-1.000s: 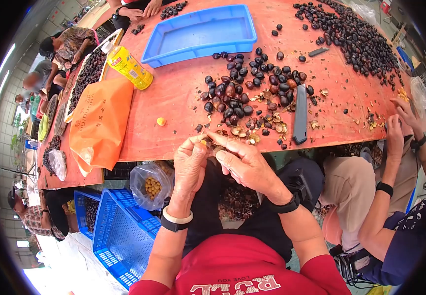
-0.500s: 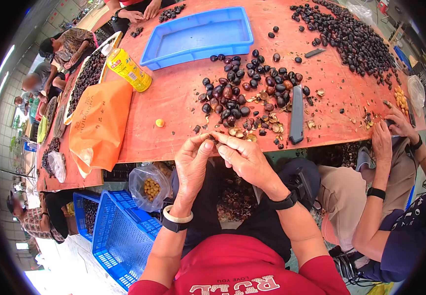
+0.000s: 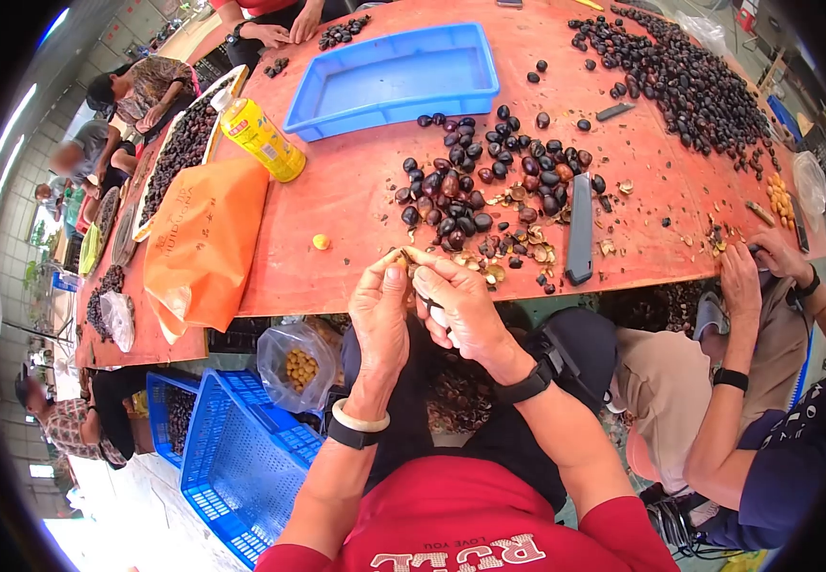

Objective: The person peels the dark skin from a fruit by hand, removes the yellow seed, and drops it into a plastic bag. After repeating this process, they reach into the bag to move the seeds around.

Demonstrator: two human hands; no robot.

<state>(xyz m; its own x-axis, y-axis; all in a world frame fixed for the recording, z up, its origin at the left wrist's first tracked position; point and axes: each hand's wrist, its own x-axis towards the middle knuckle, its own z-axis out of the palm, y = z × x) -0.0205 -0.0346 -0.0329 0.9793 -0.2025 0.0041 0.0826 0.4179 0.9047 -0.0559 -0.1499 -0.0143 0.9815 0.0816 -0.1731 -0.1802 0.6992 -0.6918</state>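
Note:
My left hand (image 3: pixel 381 310) pinches a small brownish nut or piece of shell, mostly hidden between its thumb and fingers, at the table's front edge. Close beside it, my right hand (image 3: pixel 461 310) touches the same piece with thumb and forefinger; something dark shows under its curled fingers, too small to name. Beyond my hands lies a pile of dark nuts (image 3: pixel 449 191), with broken shells (image 3: pixel 489 271) on its near side. A grey box cutter (image 3: pixel 580 229) rests right of the pile. One peeled yellow kernel (image 3: pixel 320 242) sits to the left.
A blue tray (image 3: pixel 394 81), a yellow bottle (image 3: pixel 265 138) and an orange bag (image 3: pixel 205 248) are on the red table (image 3: pixel 337 191). A large nut heap (image 3: pixel 690 91) is at right. Below are blue crates (image 3: pixel 241 467) and a bag of kernels (image 3: pixel 299 367). A co-worker's hands (image 3: pixel 761 267) are at right.
The view has shifted slightly, so the table things sit a little right and lower. My hands have tilted upright, and the pinched piece shows more at the fingertips.

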